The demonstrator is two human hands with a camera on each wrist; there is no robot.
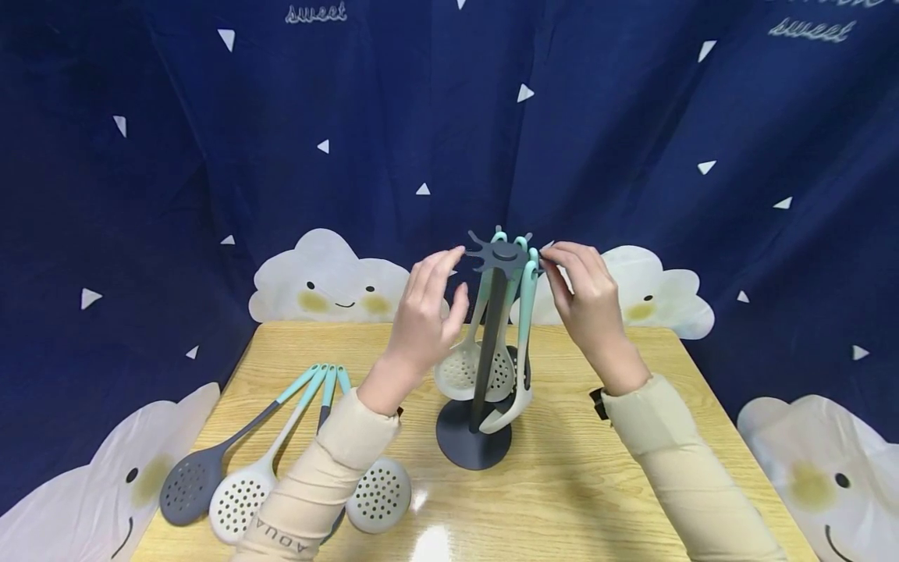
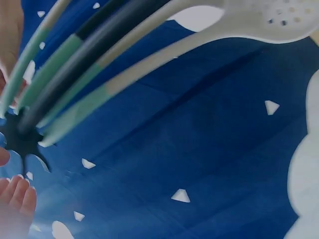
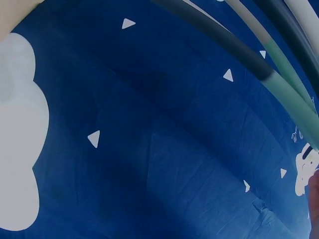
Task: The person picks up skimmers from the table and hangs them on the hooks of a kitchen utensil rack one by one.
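A dark grey utensil rack (image 1: 489, 343) stands upright on the table, with a round base and a top ring of hooks. Several utensils with mint-green handle ends hang from it, among them a pale skimmer (image 1: 458, 373), a dark slotted utensil (image 1: 521, 361) and a pale ladle (image 1: 521, 400). My left hand (image 1: 428, 308) is at the left of the hooks, fingers extended and thumb apart, fingertips by a hook. At the right side, my right hand (image 1: 586, 293) pinches a hook's end between thumb and fingers. The left wrist view shows the hanging handles (image 2: 79, 112) close up.
On the table's left lie a dark skimmer (image 1: 190, 488), a pale skimmer (image 1: 242, 499) and another pale perforated utensil (image 1: 379, 496). My left sleeve (image 1: 323, 476) partly covers them. A blue curtain (image 1: 379, 94) with clouds and triangles hangs behind the wooden table (image 1: 597, 484).
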